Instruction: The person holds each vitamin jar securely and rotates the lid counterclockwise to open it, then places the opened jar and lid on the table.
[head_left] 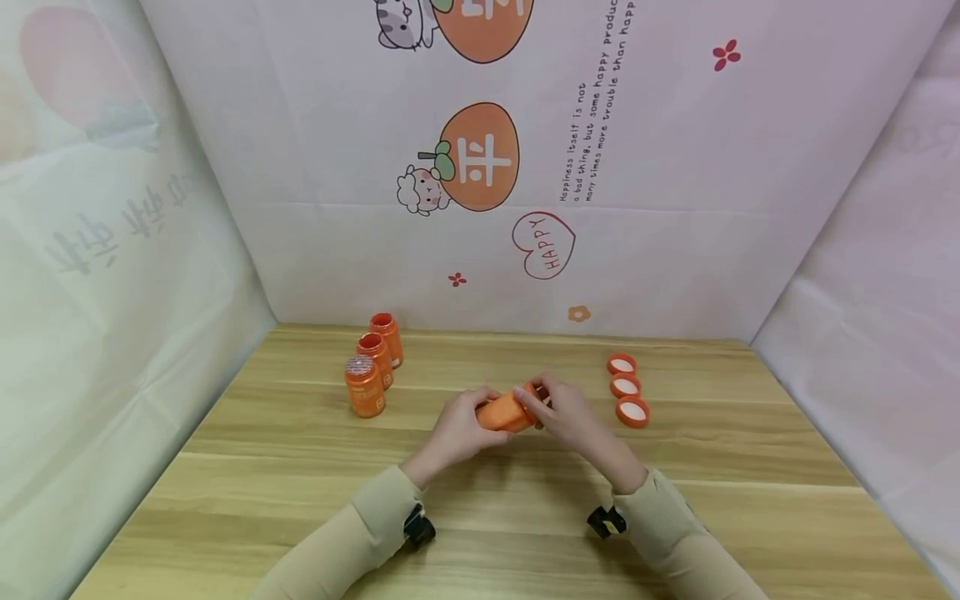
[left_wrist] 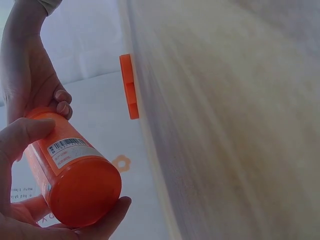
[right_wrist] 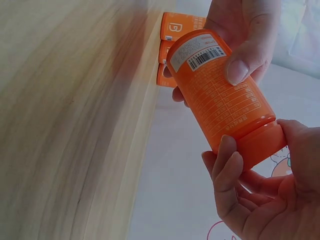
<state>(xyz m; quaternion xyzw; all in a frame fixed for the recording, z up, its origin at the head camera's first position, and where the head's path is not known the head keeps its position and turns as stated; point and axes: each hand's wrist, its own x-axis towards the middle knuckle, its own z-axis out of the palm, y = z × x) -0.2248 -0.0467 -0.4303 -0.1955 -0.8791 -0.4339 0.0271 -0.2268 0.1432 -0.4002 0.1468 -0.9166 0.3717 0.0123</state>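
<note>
An orange supplement bottle (head_left: 501, 413) is held tilted above the middle of the table. My left hand (head_left: 459, 423) grips its body near the base, thumb on one side and fingers on the other. Around the orange cap (right_wrist: 261, 145) at the other end curl the fingers and thumb of my right hand (head_left: 566, 412). The cap sits on the bottle's neck. A barcode label (right_wrist: 206, 57) and pale printed text show on the bottle's side in the right wrist view.
Three uncapped orange bottles stand in a row at the back left; the nearest bottle (head_left: 365, 392) has a silvery patterned top. At the right lie three orange caps in a row, white liners up, the nearest cap (head_left: 633, 411) included. A printed white sheet (head_left: 337, 250) rises behind the table.
</note>
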